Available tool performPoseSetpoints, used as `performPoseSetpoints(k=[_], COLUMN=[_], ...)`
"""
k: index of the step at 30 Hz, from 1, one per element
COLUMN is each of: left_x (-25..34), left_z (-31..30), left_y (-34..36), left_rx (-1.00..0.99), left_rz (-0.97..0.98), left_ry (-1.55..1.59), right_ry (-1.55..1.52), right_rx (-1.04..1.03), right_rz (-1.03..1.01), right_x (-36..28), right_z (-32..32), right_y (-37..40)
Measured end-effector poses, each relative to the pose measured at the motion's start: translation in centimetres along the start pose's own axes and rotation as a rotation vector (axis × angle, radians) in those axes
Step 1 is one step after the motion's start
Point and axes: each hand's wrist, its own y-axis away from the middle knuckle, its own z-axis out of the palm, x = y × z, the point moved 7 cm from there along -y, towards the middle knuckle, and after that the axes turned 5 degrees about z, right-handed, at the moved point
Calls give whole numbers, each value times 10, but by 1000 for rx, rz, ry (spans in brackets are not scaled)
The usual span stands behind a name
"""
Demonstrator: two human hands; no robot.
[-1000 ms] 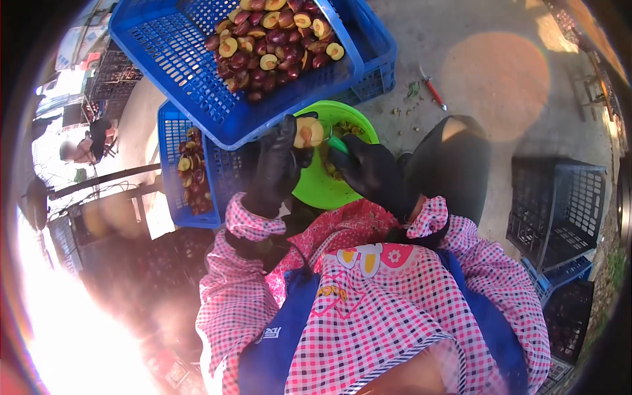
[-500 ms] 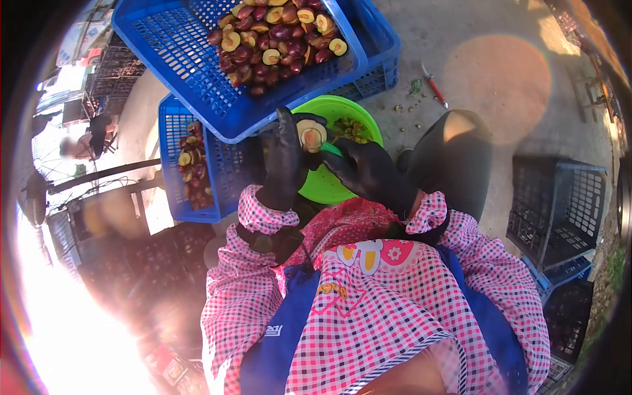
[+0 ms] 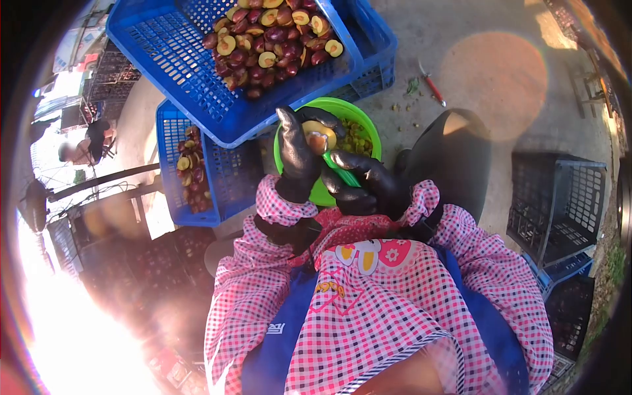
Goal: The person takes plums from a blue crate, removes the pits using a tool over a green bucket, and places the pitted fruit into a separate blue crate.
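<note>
My left hand [image 3: 298, 148], in a black glove, is closed around a halved plum [image 3: 318, 131], its yellow cut face turned up. My right hand [image 3: 370, 182], also black-gloved, grips a green-handled tool [image 3: 343, 172]. Its working end meets the middle of the cut face, where a shiny brownish patch shows; I cannot make out whether that is the pit or the tool's tip. Below both hands stands a bright green basin [image 3: 374, 131] with small yellowish-brown pieces [image 3: 355, 137] in it.
A tilted blue crate [image 3: 227, 135] of halved plums [image 3: 276, 49] rests ahead on another blue crate [image 3: 385, 56]. At left, another blue crate [image 3: 164, 158] holds plum halves [image 3: 191, 172]. Red-handled pruning shears [image 3: 433, 89] lie on the floor. Black crates [image 3: 556, 204] stand at right.
My right hand has drawn back and down, turning the green handle more upright. The plum in my left hand has tilted, and the tool's end now sits at its centre.
</note>
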Motion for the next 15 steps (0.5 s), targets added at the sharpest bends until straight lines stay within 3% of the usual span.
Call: performPoseSetpoints(k=[2,4,5,6,7,8,9,10,11,13,14,15], left_x=[-14,-32,-15,7,11,29,37,45,50,32,18,2], left_z=[-3,-16,-15,-31,-61,-62,-72,-70,-66,-77,-77,-70], left_y=[-1,-3,-7,-23,-52,-63,-81,-100,-122,-166,-186,-208], left_rx=[7,213,0,81,178,-72,-155,-238,-245,-191,-198,-321], left_rz=[-50,-311,-387,-117,32,298,144,-10,-3,-206,-204,15], left_ry=[115,364,527,-124,-129,-533,-345,-156,-152,-856,-855,-981], right_ry=[-6,406,395,400,625,842,1189,1185,1104,1016,988,963], right_rx=[-43,87,45,41,202,369,429,435,450,464,543,625], right_rz=[3,-118,-131,-135,-79,-18,-191,-197,-108,-16,29,71], right_x=[0,-10,-8,-8,-8,-7,-3,-5,-6,-12,-20,-27], right_z=[2,5,3,2,-7,-19,-39,-35,-35,-28,-27,-31], right_y=[1,6,7,6,4,3,-9,-10,-9,-6,-2,2])
